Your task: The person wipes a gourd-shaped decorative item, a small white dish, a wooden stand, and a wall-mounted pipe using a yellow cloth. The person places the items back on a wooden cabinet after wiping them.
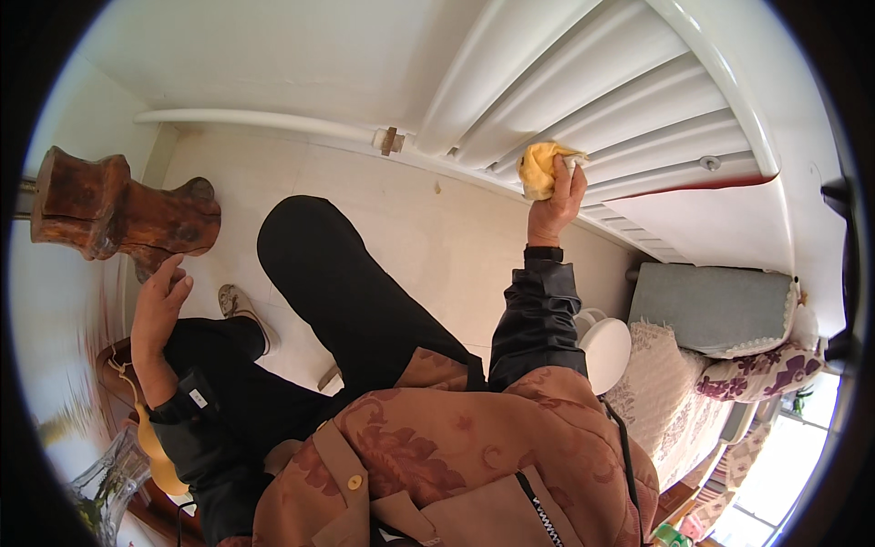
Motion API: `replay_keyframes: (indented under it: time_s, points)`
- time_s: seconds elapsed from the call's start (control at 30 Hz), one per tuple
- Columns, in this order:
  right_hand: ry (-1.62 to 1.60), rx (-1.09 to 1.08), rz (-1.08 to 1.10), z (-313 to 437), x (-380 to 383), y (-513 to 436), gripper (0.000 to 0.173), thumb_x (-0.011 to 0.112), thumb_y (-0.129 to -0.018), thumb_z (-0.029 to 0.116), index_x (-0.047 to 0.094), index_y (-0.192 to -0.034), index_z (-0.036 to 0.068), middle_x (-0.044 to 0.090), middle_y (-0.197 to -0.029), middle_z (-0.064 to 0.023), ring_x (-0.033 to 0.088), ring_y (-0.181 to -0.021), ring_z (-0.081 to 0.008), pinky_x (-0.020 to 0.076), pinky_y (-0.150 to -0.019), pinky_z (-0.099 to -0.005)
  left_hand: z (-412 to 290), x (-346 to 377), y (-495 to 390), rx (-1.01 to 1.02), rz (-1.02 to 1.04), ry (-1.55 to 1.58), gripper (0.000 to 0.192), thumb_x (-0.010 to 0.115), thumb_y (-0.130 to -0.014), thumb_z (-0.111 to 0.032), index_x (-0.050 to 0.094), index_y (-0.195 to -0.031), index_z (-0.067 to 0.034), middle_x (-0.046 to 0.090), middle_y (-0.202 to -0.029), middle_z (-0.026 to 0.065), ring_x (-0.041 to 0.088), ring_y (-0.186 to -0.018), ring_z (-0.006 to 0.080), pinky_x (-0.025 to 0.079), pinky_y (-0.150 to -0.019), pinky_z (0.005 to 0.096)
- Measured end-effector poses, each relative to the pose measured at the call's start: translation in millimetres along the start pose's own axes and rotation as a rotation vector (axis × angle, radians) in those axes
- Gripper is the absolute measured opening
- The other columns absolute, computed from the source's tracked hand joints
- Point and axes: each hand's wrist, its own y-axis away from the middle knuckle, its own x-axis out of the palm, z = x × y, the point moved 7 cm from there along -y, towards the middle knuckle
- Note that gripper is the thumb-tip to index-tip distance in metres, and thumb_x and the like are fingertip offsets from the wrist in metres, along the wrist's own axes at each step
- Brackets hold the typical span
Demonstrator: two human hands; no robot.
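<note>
My right hand grips a crumpled yellow cloth, with a whitish part showing between the fingers. The cloth lies against the lower part of a white radiator with broad vertical columns. On the left, my left hand has its fingers apart and holds nothing. Its fingertips are at the lower edge of a reddish-brown carved wooden piece; whether they touch it I cannot tell.
A white pipe runs along the wall to the radiator. At the right stand a round white stool or lid, a grey cushion and a covered sofa. A yellow gourd and a glass vase are at the lower left.
</note>
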Motion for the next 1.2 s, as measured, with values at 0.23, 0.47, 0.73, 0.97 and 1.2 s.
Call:
replay_keyframes:
  time_s: [0.23, 0.47, 0.73, 0.97, 1.2]
  points:
    - [-0.030, 0.077, 0.197, -22, 37, 69, 0.035, 0.070, -0.078, -0.006, 0.074, -0.109, 0.009, 0.065, -0.108, -0.0129, 0.064, -0.103, -0.0324, 0.0535, -0.089, -0.0359, 4, -7, 9, -0.002, -0.020, -0.013, 0.041, 0.065, -0.095, -0.015, 0.058, -0.133, 0.000, 0.067, -0.101, 0.0146, 0.064, -0.090, 0.0238, 0.051, -0.084, 0.0341]
    - [-0.002, 0.218, 0.486, -30, 64, 97, 0.032, 0.069, -0.079, -0.005, 0.074, -0.107, 0.010, 0.067, -0.107, -0.0110, 0.065, -0.102, -0.0314, 0.0522, -0.088, -0.0348, 6, -11, 14, 0.000, -0.046, 0.024, 0.042, 0.067, -0.094, -0.014, 0.059, -0.133, -0.001, 0.067, -0.099, 0.0135, 0.063, -0.088, 0.0219, 0.051, -0.082, 0.0328]
    - [-0.167, -0.181, -0.007, 100, -49, -109, 0.040, 0.078, -0.079, -0.002, 0.072, -0.119, 0.003, 0.063, -0.119, -0.0207, 0.064, -0.108, -0.0346, 0.0547, -0.089, -0.0370, -5, -8, 7, 0.072, -0.062, -0.003, 0.043, 0.068, -0.092, -0.015, 0.060, -0.131, 0.000, 0.069, -0.096, 0.0129, 0.065, -0.087, 0.0225, 0.051, -0.081, 0.0329]
    - [0.108, -0.468, -0.380, 159, -58, -199, 0.052, 0.081, -0.073, 0.001, 0.071, -0.124, 0.009, 0.060, -0.118, -0.0214, 0.060, -0.100, -0.0365, 0.0529, -0.084, -0.0397, -13, -7, 7, 0.111, -0.072, 0.000, 0.042, 0.067, -0.093, -0.015, 0.059, -0.130, 0.001, 0.070, -0.095, 0.0160, 0.067, -0.086, 0.0275, 0.052, -0.080, 0.0352]
    - [0.211, -0.435, 0.153, 104, 28, -56, 0.050, 0.070, -0.081, -0.001, 0.071, -0.129, 0.014, 0.056, -0.104, -0.0147, 0.058, -0.094, -0.0334, 0.0530, -0.079, -0.0387, -5, -7, 10, 0.049, -0.057, -0.030, 0.043, 0.068, -0.092, -0.018, 0.059, -0.131, -0.002, 0.069, -0.095, 0.0157, 0.066, -0.085, 0.0274, 0.052, -0.079, 0.0354]
